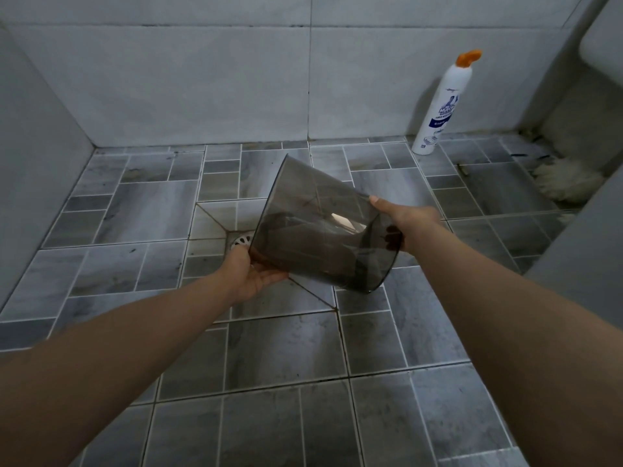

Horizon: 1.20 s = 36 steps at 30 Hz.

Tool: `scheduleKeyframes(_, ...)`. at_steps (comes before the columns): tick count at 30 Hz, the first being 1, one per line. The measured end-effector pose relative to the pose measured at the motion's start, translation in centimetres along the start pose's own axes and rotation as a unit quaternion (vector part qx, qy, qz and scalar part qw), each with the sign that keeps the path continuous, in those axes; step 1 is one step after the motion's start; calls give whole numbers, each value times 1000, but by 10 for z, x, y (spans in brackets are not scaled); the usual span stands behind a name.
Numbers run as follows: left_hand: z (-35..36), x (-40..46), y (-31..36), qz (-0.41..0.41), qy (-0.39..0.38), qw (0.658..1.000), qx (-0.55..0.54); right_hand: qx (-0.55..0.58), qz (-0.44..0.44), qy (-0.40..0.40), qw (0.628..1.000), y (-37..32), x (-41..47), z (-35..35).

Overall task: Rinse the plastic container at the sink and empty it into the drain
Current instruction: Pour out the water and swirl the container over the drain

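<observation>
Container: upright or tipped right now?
Tipped. The container lies on its side between left hand and right hand, above the drain.

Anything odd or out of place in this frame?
Mostly no. Both hands, left hand and right hand, hold the smoky plastic container tilted above the floor drain. No sink shows, and dark grime lies in the floor corner at right.

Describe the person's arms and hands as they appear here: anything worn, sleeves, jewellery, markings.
Both forearms are bare right up to the bottom edge of the frame, with no sleeve visible. The left hand and right hand wear no gloves, and no watch, bracelet or ring shows on either. No tattoos or other markings are visible. Fingernails look short and unpainted where they can be seen.
</observation>
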State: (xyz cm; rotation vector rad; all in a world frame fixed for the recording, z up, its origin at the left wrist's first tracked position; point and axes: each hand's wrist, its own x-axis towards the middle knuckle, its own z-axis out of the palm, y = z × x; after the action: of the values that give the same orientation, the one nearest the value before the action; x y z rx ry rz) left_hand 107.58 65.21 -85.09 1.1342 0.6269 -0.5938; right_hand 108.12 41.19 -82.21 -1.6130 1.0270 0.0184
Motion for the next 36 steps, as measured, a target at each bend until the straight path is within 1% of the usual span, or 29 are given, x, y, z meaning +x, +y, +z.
scheduleKeyframes(18,-1,8,-2,8,19,1000,8,-6,-10,27,1000,-4,-11,0)
scheduleKeyframes(25,-3,12,-3,12,17,1000,8,4,-14,33,999,-6,-16,0)
scheduleKeyframes(36,-6,10,-1,10,-2,1000,6,-26,-20,42,999,-16,-35,-6)
